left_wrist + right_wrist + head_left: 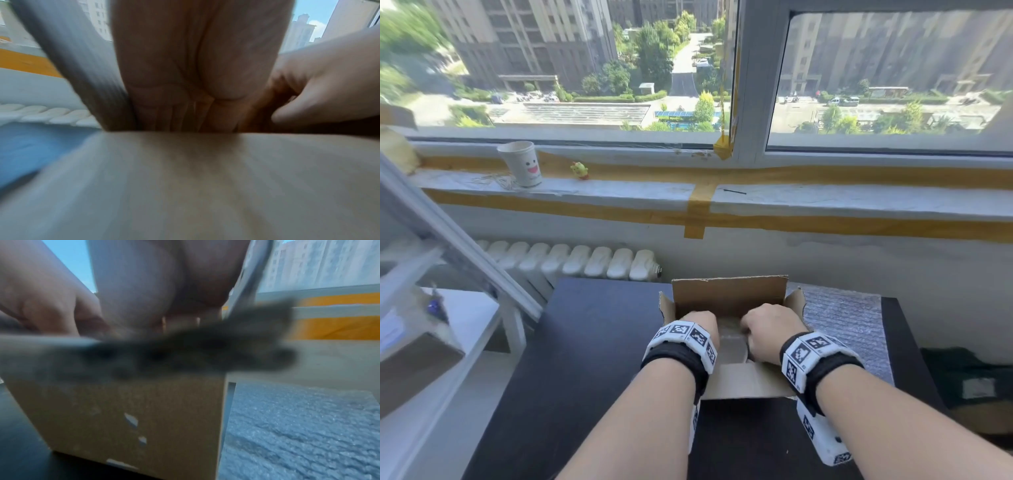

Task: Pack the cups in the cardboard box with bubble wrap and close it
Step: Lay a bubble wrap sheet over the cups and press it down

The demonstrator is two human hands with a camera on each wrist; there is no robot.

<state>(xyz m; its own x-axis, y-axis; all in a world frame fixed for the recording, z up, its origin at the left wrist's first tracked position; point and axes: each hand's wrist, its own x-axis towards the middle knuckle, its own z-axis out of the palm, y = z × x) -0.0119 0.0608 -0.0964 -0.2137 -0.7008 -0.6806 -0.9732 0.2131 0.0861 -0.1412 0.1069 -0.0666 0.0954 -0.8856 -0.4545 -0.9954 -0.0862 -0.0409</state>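
An open cardboard box (729, 294) stands on the dark table (592, 342), its flaps up. Both hands reach down into it. My left hand (697, 322) goes in at the left side; its fingers drop behind the near flap (185, 178) and are hidden. My right hand (767, 329) is curled into a fist over crumpled clear bubble wrap (729, 337) inside the box; its curled fingers (298, 113) show in the left wrist view. No cup shows inside the box. A white paper cup (520, 164) with a smiling face stands on the window sill, far left.
A flat sheet of bubble wrap (842, 325) lies on the table just right of the box. A white radiator (585, 262) sits behind the table under the taped sill. A small yellow toy (579, 170) is beside the cup. A white shelf (448, 342) stands at the left.
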